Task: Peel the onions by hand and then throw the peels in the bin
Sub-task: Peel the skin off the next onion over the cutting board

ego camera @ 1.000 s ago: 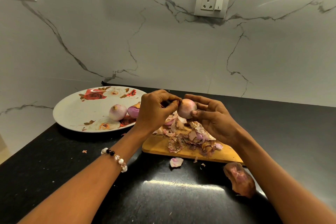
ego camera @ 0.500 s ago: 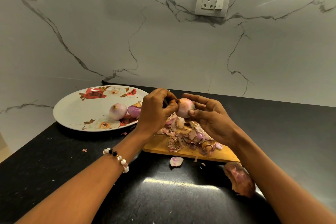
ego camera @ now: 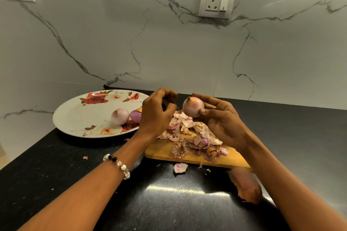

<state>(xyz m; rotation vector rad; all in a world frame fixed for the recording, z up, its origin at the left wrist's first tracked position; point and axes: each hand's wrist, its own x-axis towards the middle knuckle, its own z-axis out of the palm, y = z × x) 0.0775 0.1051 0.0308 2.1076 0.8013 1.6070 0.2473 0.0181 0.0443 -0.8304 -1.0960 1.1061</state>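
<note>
Head view. Marble-veined wall backing a black worktop (ego camera: pixel 62 170); wall socket (ego camera: pixel 216 3) sitting above, unused.

Right hand (ego camera: pixel 219 118) cradling the onion (ego camera: pixel 193 107) above the worktop, over the peel pile (ego camera: pixel 195 140). Fingers curling behind the bulb, thumb pressing on its lower front, tip end turning up and toward the left hand. Judged: being held over the pile so loosened skin drops there and not on the black surface.

Left hand (ego camera: pixel 155 112) hovering just beside the onion, apart from it. Fingers curling inward, tips drawing close together; whether pinching a scrap of skin, cannot tell, palm side being hidden. Bead bracelet (ego camera: pixel 117 163) sitting on that wrist.

Peel pile lying on the wooden cutting board (ego camera: pixel 163 153), heaping toward its far side. Judged: board serving as a collecting spot for later carrying to the bin. Bin not showing in this view.

Stray peel (ego camera: pixel 180 167) lying on the worktop just in front of the board; larger brown skin (ego camera: pixel 246 186) lying nearer, beside the right forearm, blurred.

Floral plate (ego camera: pixel 75 116) standing left of the board, carrying a pale peeled onion (ego camera: pixel 119 117) touching a purple one (ego camera: pixel 135 115). Judged: plate taking finished bulbs, keeping them apart from waste.

Judged stage: peeling nearing completion on the held bulb; disposal not yet begun.
</note>
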